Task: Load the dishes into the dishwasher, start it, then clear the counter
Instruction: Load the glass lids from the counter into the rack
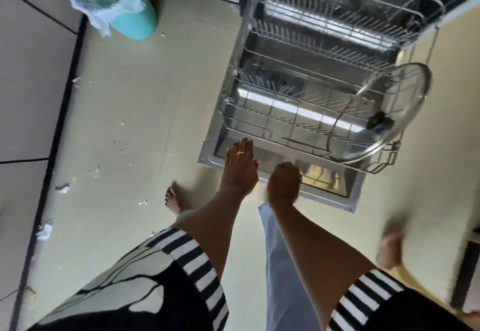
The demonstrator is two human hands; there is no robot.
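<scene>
Glass lid (pixel 381 97): stood on edge at the right of the lower rack (pixel 384 168); judged rigid, slick, breakable; best taken by its knob (pixel 378 122)
Left hand (pixel 240 167): fingers straight; nothing held
Right hand (pixel 284 185): fingers curled under; hold cannot be told

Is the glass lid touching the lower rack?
Touching. Head view: the glass lid stands on edge in the lower rack, its rim seated among the wires.
</scene>
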